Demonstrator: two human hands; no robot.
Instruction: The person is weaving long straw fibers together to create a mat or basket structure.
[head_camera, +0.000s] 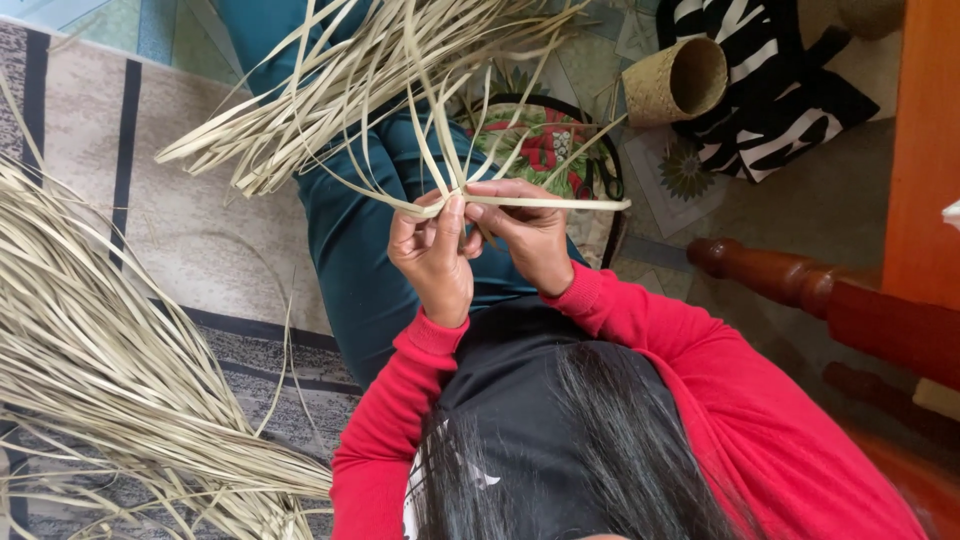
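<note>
Pinching crossed pale palm-leaf strips at their meeting point, the left hand and right hand sit close together above the person's teal-clad lap, fingertips touching the strips and each other. Loose ends of the strips fan out toward the far side, while a large heap of dried strips lies on the rug at left. Far right, a small woven basket rests on its side beside a black-and-white striped cloth.

strips: dry matt fibre | basket: woven, rough | sleeves: red cloth | chair: glossy wood
</note>
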